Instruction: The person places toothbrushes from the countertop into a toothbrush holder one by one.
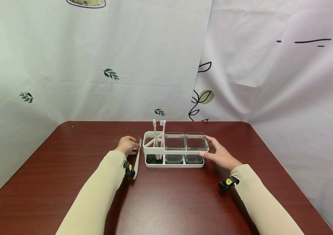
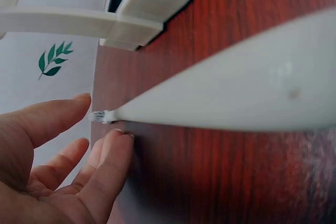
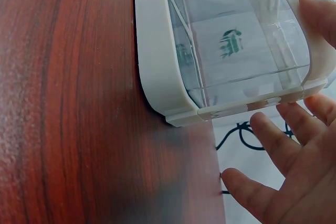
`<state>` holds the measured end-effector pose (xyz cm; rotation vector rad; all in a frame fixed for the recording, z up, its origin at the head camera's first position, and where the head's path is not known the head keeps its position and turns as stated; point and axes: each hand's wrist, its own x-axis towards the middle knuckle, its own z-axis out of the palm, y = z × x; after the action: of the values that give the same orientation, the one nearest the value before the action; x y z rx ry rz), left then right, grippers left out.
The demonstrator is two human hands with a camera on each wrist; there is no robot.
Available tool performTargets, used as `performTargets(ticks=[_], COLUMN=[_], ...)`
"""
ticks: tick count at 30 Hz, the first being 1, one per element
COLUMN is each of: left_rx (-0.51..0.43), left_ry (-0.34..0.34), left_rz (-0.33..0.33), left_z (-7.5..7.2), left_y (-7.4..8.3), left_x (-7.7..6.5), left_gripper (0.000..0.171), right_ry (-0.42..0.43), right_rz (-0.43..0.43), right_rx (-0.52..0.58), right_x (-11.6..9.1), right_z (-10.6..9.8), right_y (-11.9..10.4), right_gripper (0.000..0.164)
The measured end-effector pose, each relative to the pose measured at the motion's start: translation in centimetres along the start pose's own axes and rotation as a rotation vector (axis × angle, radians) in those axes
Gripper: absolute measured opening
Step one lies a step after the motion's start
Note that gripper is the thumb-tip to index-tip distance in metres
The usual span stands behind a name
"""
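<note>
A white toothbrush holder (image 1: 178, 152) stands mid-table. Two toothbrushes, one white (image 1: 155, 133) and one pink (image 1: 163, 132), stand in its left compartment. Two clear glass cups (image 1: 175, 141) fill the other sections. My right hand (image 1: 220, 155) grips the holder's right end, thumb on the front rim, fingers spread along the end in the right wrist view. Left of the holder is another white toothbrush (image 1: 137, 163), thick handle toward me. My left hand (image 1: 127, 144) is at its bristle head, which in the left wrist view lies between parted thumb and fingers; contact is unclear.
The dark red wooden table (image 1: 172, 202) ends in rounded far corners. A pale curtain (image 1: 143, 58) with leaf prints hangs behind it and along the sides. A black camera (image 1: 129, 170) is strapped at the left wrist, another camera (image 1: 227, 183) at the right.
</note>
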<state>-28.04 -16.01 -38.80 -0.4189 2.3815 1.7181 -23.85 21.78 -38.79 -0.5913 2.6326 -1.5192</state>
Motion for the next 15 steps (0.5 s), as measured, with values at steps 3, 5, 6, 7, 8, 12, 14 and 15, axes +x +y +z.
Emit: performTargets(ticks=[3,5,6,7,8,12,14,15], left_rx=[0.008,0.026,0.037,0.049,0.060,0.108,0.137,0.153], left_ry=[0.008,0.016,0.017,0.017,0.017,0.019,0.022,0.024], left_rz=[0.007,0.008,0.012,0.014,0.013,0.012,0.013,0.017], left_z=[0.09,0.11,0.14,0.16,0.19,0.27,0.28,0.30], left_y=[-0.13,-0.14,-0.13,-0.11,-0.07,0.03,0.02,-0.01], left_x=[0.31,0.48,0.54,0.61,0.68,0.82,0.91,0.93], left_gripper=[0.037,0.038,0.039,0.040,0.040,0.042,0.043,0.043], right_ry=[-0.001,-0.001,-0.001,0.000,0.001,0.003,0.003,0.004], right_rz=[-0.001,0.001,0.004,0.007,0.010,0.021,0.023,0.024], right_rx=[-0.003,-0.006,-0.010,-0.012,-0.014,-0.026,-0.028,-0.031], right_x=[-0.01,-0.04,-0.06,-0.08,-0.09,-0.12,-0.12,-0.11], right_z=[-0.03,-0.04,-0.04,-0.05,-0.05,-0.06,-0.04,-0.02], right_y=[0.00,-0.06,-0.09,-0.13,-0.15,-0.17,-0.15,-0.16], right_gripper=[0.079,0.079,0.080,0.080,0.080,0.081,0.081,0.081])
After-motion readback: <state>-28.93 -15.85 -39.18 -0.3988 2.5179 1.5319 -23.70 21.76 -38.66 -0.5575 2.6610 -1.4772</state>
